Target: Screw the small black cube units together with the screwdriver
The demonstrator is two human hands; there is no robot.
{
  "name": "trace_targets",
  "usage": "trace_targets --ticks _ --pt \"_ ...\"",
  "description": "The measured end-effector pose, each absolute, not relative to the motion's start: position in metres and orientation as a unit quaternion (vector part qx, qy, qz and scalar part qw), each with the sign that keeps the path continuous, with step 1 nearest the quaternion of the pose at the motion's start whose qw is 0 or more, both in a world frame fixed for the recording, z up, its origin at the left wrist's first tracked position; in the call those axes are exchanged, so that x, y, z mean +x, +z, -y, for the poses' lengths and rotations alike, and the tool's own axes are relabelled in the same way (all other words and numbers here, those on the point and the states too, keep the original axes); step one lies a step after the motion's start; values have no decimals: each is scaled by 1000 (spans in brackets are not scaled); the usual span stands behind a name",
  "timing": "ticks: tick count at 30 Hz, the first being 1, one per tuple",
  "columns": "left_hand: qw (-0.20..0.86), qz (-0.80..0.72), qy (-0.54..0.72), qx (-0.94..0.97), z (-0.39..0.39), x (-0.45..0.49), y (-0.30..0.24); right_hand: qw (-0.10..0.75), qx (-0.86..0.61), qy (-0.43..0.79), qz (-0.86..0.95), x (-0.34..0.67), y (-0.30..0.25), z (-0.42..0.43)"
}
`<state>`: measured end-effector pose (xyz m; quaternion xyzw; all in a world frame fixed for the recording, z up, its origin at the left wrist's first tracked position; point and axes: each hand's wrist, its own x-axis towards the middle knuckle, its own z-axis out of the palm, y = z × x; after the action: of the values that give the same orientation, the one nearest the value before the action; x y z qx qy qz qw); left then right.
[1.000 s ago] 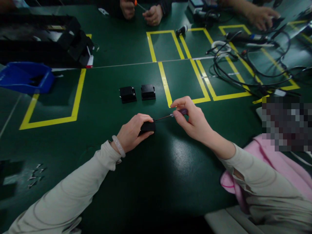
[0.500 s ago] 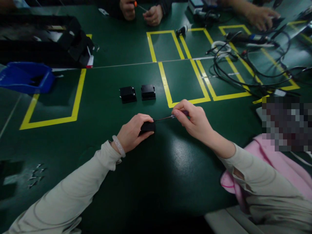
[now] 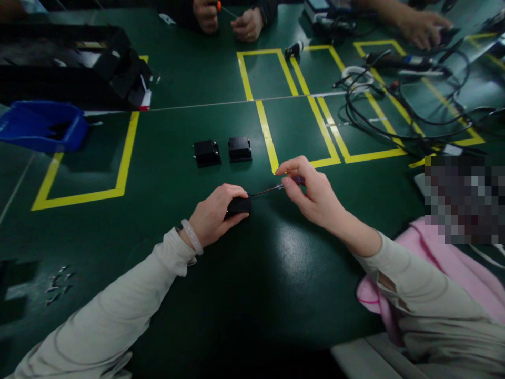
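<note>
Assembly underway: you are clamping a small black block (image 3: 240, 205) to the bench (image 3: 177, 179) under your left hand (image 3: 215, 213) while your right hand (image 3: 315, 197) is pinching a screwdriver (image 3: 272, 188), tip at its side; two similar blocks (image 3: 206, 152) are lying beyond, seemingly done.

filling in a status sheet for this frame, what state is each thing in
left hand: closed on the box, pressing it to the table
box: flat, gripped
right hand: pinching the screwdriver
screwdriver: near level, tip at the box's right side
spare boxes: side by side, untouched
bin: open, contents unclear
cables: tangled
screws: scattered loose
</note>
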<state>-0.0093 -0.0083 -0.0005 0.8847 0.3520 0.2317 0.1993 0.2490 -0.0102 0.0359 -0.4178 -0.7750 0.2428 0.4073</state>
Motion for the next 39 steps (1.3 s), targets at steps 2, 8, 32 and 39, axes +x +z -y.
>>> trace_targets --ticks 2,8,32,39 --pt "200 -355 228 884 8 -10 0 400 -421 240 778 249 36 10" --pt "201 -351 233 884 8 -10 -2 412 -411 235 779 249 34 9" --pt "201 -357 226 884 8 -11 -2 411 -420 260 766 248 35 10" --pt "201 -353 231 884 8 -10 -2 418 -418 263 763 249 33 10"
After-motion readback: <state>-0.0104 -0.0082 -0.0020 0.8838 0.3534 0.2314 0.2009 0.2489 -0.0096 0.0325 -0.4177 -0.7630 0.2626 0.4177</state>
